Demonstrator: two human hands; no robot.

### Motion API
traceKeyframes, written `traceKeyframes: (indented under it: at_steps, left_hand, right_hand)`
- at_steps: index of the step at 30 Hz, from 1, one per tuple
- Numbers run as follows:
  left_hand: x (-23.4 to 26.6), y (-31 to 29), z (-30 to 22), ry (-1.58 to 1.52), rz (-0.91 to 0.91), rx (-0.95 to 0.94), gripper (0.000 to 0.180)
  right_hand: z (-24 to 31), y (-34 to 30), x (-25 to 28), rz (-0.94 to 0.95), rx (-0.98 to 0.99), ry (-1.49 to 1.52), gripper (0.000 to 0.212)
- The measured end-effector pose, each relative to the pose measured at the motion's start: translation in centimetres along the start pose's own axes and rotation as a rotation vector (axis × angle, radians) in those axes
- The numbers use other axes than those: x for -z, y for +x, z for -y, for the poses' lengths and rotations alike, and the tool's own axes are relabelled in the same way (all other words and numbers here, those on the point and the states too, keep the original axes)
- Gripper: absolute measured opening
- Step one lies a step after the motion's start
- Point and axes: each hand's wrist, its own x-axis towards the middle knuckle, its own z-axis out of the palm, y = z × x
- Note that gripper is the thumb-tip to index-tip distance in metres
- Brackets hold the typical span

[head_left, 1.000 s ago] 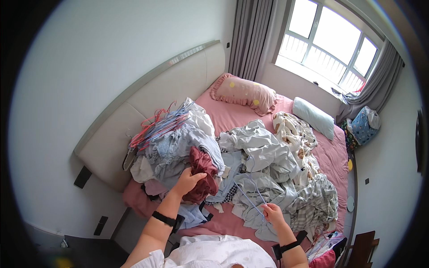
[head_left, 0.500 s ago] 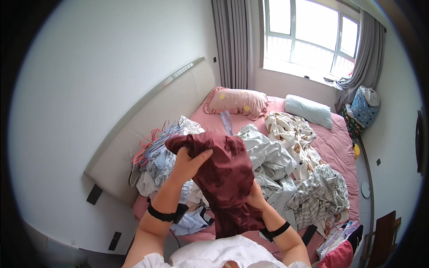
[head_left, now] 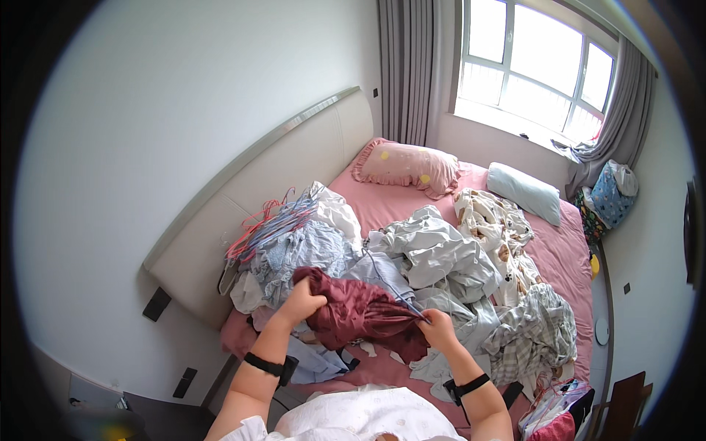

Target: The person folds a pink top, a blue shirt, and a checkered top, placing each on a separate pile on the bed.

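A dark red garment [head_left: 360, 312] is bunched between both hands above the near edge of the bed. My left hand [head_left: 300, 301] grips its left end. My right hand [head_left: 435, 328] grips its right side and also pinches a thin blue hanger [head_left: 390, 283] that slants up to the left over the cloth. Each wrist wears a black band. Under my hands lies a heap of pale blue and grey clothes [head_left: 441, 257].
The pink bed [head_left: 566, 257] holds a pile of clothes with pink and blue hangers [head_left: 268, 220] by the padded headboard [head_left: 243, 206], a pink pillow [head_left: 408, 165], a light blue pillow [head_left: 523, 192], and patterned clothes [head_left: 507, 235]. Bags stand right of the bed [head_left: 610, 195].
The dark red garment, held up high and spread half a second ago, has come down and is now bunched low between my hands; my right hand now also holds the hanger.
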Motion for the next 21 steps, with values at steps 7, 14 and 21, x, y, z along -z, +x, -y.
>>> traceKeyframes:
  at_steps: [7, 14, 21]
  left_hand:
    - [-1.9, 0.0, 13.4, -0.107, 0.255, 0.338, 0.047]
    - [-0.8, 0.8, 24.4, 0.471, 0.599, 0.287, 0.042]
    - [-4.3, 8.2, 26.2, 0.310, 0.209, 0.393, 0.040]
  right_hand:
    - [0.7, 1.2, -1.1, 0.013, -0.325, 0.333, 0.021]
    - [-0.4, 0.6, -2.4, -0.168, -0.441, 0.495, 0.020]
    - [0.2, -4.1, -1.4, -0.350, -0.505, 0.529, 0.015]
